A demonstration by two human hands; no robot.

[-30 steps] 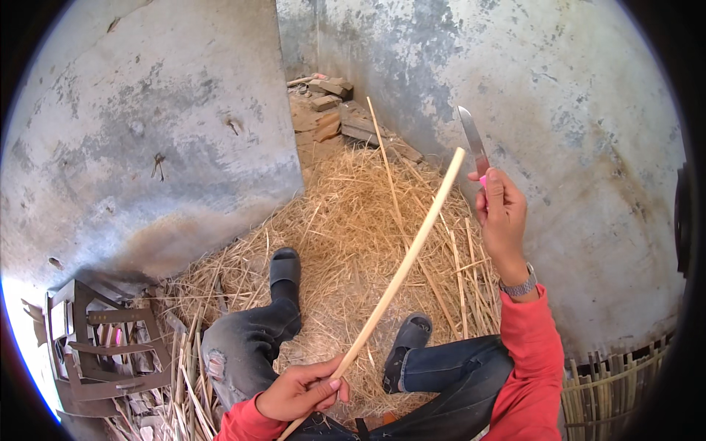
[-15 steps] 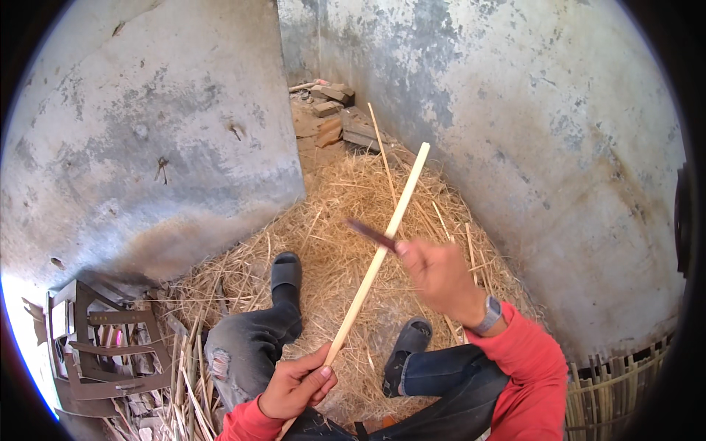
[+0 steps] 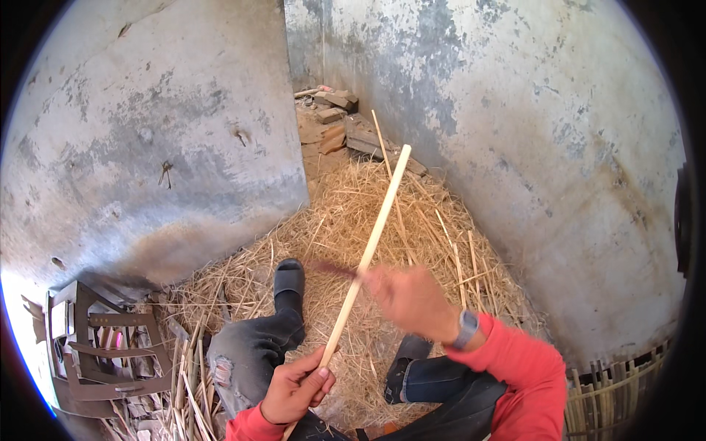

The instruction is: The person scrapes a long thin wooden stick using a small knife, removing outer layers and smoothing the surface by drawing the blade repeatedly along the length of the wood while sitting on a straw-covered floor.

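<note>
My left hand (image 3: 298,389) is closed round the lower part of a long pale strip (image 3: 375,231), which looks like split bamboo. The strip slants up and away to the right, its far end in the air above the shavings. In my right hand (image 3: 415,301) is a knife with a dark brown blade (image 3: 331,269), blurred by motion. The blade crosses the strip about midway along, and its tip points left. My right fingers hide the handle and lie close beside the strip.
A heap of straw-like shavings (image 3: 346,198) covers the floor between two worn walls. Bricks (image 3: 334,103) lie in the far corner. A dark broken frame (image 3: 121,349) and loose sticks stand at left; a slatted bamboo piece (image 3: 618,393) is at lower right.
My right hand has drawn the knife down along the strip, nearer to me and to the left. The strip's far end has swung slightly left. My left hand keeps its hold.
</note>
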